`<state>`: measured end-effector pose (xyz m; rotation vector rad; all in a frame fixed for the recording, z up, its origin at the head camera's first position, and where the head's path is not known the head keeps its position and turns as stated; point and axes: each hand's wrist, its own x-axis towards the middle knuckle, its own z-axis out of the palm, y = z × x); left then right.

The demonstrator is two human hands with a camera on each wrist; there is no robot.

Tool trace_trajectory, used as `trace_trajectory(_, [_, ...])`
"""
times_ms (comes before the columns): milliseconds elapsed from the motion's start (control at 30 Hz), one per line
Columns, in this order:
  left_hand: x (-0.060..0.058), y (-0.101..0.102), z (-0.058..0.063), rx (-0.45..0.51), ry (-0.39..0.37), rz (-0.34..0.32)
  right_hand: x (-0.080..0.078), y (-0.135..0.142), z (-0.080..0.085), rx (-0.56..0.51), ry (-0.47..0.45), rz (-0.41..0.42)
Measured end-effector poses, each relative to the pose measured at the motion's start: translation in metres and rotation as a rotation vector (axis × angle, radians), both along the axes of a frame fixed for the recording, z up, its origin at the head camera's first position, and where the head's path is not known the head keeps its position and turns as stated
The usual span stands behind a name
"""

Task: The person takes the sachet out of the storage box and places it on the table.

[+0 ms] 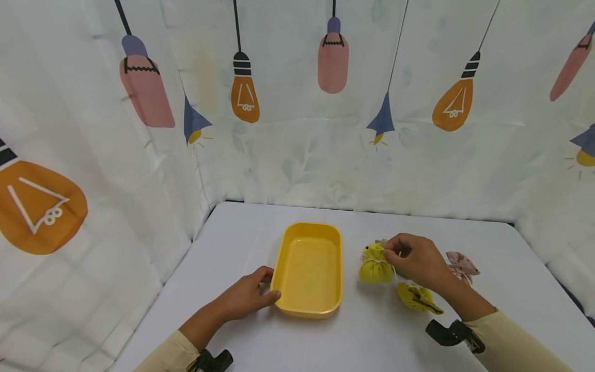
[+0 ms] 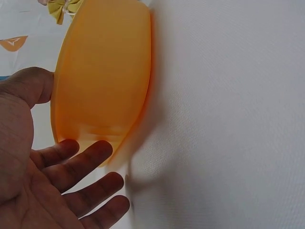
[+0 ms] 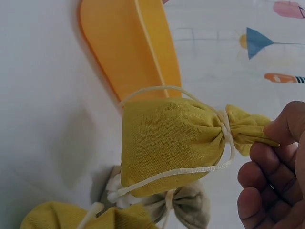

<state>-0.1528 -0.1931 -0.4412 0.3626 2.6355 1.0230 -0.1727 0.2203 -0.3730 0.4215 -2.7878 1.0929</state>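
A yellow drawstring pouch hangs above the table, its gathered top pinched by the thumb and fingers of my right hand. White cord loops trail from its neck. To its left, a yellow plastic tray lies on the table with nothing in it. My left hand is at the tray's left side, fingers spread, the thumb touching near the rim. Below my right hand, another yellow pouch lies on the table. A pink pouch is partly behind the right wrist. The right wrist view also shows a grey pouch.
The white table runs back to a curtain printed with hanging lamps, which also covers the left side. Dark camera mounts sit on both wrists.
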Motion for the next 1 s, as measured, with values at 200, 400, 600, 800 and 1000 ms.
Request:
trace_trajectory(200, [-0.001, -0.001, -0.001, 0.01, 0.004, -0.006, 0.003, 0.007, -0.01, 0.003, -0.041, -0.009])
trace_trajectory(400, [-0.001, -0.002, -0.002, 0.024, 0.01, -0.021, 0.004, 0.01, -0.018, -0.002, -0.051, -0.001])
trace_trajectory(600, [-0.001, -0.002, -0.001, 0.023, 0.011, -0.026, 0.004, 0.014, -0.024, 0.004, -0.045, -0.005])
trace_trajectory(800, [0.0, -0.003, 0.0, 0.001, 0.012, -0.026, 0.007, 0.018, -0.023, 0.003, -0.032, -0.005])
trace_trajectory(1000, [-0.002, -0.005, 0.007, -0.005, 0.003, -0.02, 0.01, 0.027, -0.02, 0.053, -0.014, -0.024])
